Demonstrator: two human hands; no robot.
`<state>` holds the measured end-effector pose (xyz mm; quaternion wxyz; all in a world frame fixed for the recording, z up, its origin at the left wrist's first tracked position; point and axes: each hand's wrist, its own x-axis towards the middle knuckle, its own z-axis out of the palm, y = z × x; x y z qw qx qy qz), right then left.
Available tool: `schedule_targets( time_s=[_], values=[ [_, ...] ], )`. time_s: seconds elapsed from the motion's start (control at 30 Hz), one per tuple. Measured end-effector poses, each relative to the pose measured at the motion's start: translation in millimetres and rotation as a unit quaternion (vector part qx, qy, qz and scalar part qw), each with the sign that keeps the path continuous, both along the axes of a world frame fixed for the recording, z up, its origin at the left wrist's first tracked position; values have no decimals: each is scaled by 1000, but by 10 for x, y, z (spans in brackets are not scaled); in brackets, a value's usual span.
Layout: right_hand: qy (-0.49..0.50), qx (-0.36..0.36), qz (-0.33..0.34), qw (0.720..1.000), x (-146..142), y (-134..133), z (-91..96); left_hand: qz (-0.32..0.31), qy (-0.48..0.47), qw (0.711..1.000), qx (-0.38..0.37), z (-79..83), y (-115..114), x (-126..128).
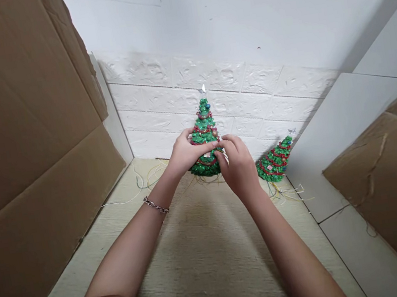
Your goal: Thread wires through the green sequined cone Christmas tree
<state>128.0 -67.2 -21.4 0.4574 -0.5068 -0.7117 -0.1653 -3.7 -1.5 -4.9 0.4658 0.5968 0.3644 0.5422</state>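
A small green Christmas tree (206,123) with red garlands, coloured balls and a silver star on top is held upright between my two hands. My left hand (188,151) wraps its left side, with the thumb lying across the front. On the right side, my right hand (236,160) grips the tree with bent fingers, its fingertips close to the left thumb. Thin wires (196,183) hang below the base. Part of the tree's lower half is hidden behind my hands.
A second small Christmas tree (276,161) leans near the right wall, with loose wires (288,192) under it. More white wires (139,180) lie at the left on the table (208,257). Cardboard (18,106) rises at the left and more cardboard (394,172) at the right. A white brick-patterned wall (153,98) stands behind.
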Motion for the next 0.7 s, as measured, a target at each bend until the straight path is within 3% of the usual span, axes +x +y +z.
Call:
schedule_targets(
  time_s=[0.33, 0.53, 0.7],
  values=[
    [123, -41, 41, 991, 61, 74, -51, 59, -134, 989, 6, 82, 87, -90],
    [127, -49, 10, 991, 57, 66, -40, 47, -119, 992, 4, 97, 61, -90],
    [67, -30, -29, 997, 38, 30, -8, 27, -75, 996, 25, 62, 19, -56]
  ],
)
